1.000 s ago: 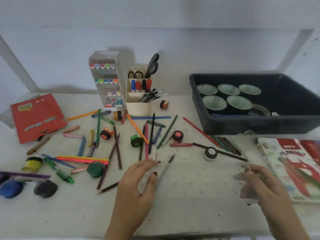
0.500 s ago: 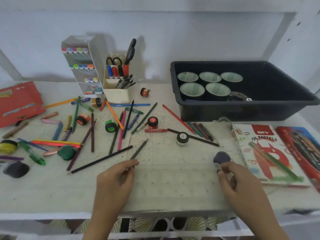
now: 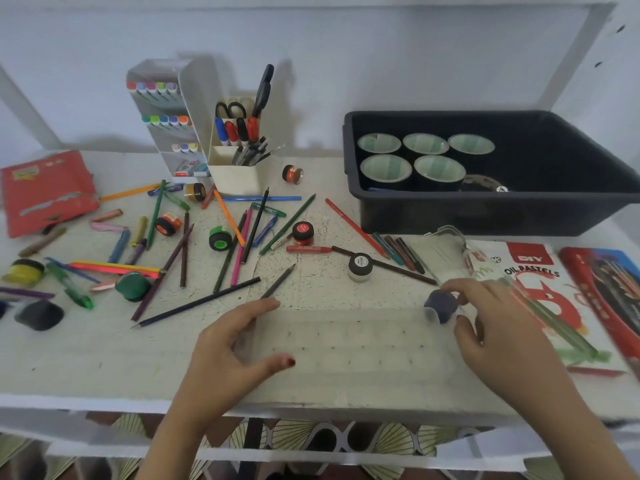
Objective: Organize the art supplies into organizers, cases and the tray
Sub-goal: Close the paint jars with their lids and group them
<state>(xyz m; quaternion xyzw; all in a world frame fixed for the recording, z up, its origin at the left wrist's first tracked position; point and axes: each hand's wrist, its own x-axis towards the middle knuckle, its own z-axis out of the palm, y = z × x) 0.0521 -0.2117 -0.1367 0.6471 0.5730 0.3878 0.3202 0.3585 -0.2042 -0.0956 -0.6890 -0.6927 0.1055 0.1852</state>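
- Blue paint pot (image 3: 440, 304): you've got it pinched in your right hand (image 3: 502, 336), fingertips curled round it, at the right end of the clear tray (image 3: 346, 344). Can't tell if it's seated in a compartment or just above one.
- Agreed. Your left hand (image 3: 227, 353) is spread wide and grips nothing, with index and thumb laid over the tray's left end. The pot is well apart from that hand, with the whole tray between them.
- The tray lies flat at the front edge of the desk (image 3: 86, 358), between your two hands.
- Grey pencil (image 3: 277, 283) lies just beyond your left index tip; can't tell if they touch. White-lidded pot (image 3: 360, 266) stands near, behind the blue one.
- Loose pencils (image 3: 197, 303) are scattered to your left. Black bin (image 3: 485, 216) with tape rolls (image 3: 386, 168) sits back right. Oil pastels box (image 3: 540, 271) is just beside your right hand.
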